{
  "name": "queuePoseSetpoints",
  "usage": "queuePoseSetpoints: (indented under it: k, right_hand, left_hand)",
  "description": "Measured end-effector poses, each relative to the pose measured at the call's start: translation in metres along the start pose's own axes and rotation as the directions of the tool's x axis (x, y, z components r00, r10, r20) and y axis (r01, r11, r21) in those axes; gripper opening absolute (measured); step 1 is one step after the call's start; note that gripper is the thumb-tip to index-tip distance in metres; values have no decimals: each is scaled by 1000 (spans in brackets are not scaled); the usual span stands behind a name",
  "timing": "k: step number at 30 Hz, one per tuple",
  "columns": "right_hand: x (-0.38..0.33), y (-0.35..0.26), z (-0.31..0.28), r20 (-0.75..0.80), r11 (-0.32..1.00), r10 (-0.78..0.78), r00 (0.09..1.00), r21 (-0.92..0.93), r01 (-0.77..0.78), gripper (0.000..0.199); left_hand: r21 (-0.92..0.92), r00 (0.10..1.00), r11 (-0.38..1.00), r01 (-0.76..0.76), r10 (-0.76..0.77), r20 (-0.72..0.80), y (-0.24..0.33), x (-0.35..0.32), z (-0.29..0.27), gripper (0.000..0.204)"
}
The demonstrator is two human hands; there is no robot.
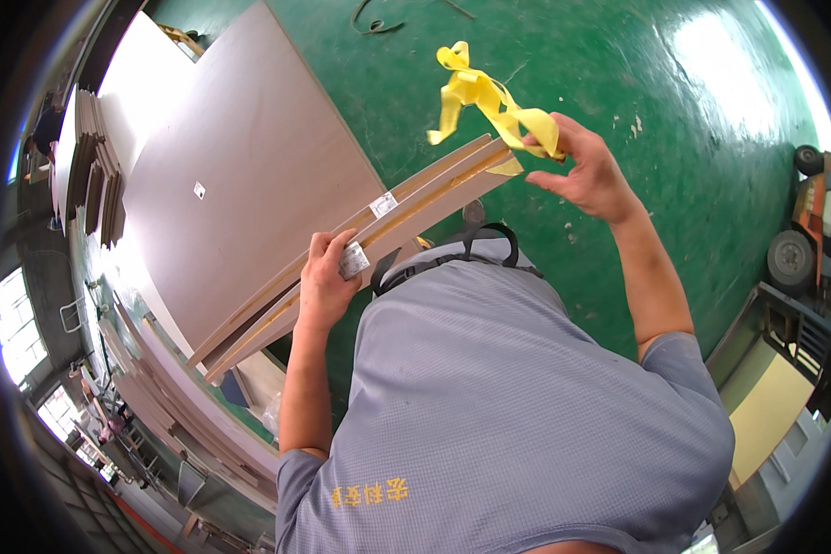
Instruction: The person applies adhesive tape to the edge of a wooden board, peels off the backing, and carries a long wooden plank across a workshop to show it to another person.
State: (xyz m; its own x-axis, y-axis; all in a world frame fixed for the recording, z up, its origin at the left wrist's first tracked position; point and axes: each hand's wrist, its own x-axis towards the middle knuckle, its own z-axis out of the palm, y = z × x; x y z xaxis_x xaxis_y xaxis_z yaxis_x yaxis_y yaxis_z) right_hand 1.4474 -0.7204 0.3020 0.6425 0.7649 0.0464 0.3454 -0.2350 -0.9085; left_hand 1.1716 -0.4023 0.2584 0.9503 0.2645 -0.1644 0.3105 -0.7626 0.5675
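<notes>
My left hand (326,282) is closed around the edge of narrow long boards (434,203), which lie slanted in front of my body. Small white labels (383,204) are on them, one right at my fingers. Near the far right end of the boards, my right hand (593,175) has a crumpled length of yellow tape (475,88) at its curled fingers. The thumb stands somewhat away from the fingers. Loops of the tape spread upward and to the left over the floor. A yellow patch (505,168) sits on the boards' right end.
To the left lies a large flat panel (249,175) with a small label. Stacked panels (97,166) stand at the far left. A dark strap (376,26) is on the green floor (637,102). At right are an orange wheeled machine (808,217) and a yellow board (771,411).
</notes>
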Motion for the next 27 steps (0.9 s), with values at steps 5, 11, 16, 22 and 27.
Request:
queuePoseSetpoints:
  k: [5,11,16,22,27]
  right_hand:
    - [13,-4,3,164,975,-160,973,-131,182,30]
    - [26,-29,-4,305,910,-262,916,-237,339,23]
    - [34,-33,-7,391,952,-125,912,-211,221,19]
    - [50,-20,-12,35,967,55,998,-252,-45,25]
    - [49,-38,-10,403,986,140,904,-144,-88,25]
  left_hand:
    - [-82,997,997,-4,10,75,3,3,-9,60]
    - [-188,979,982,-4,42,201,-4,8,-18,60]
    - [-220,939,975,40,39,343,-2,10,-28,58]
    - [-179,964,984,18,31,263,-3,-1,-25,59]
    - [-182,951,982,53,5,308,-2,-4,-28,64]
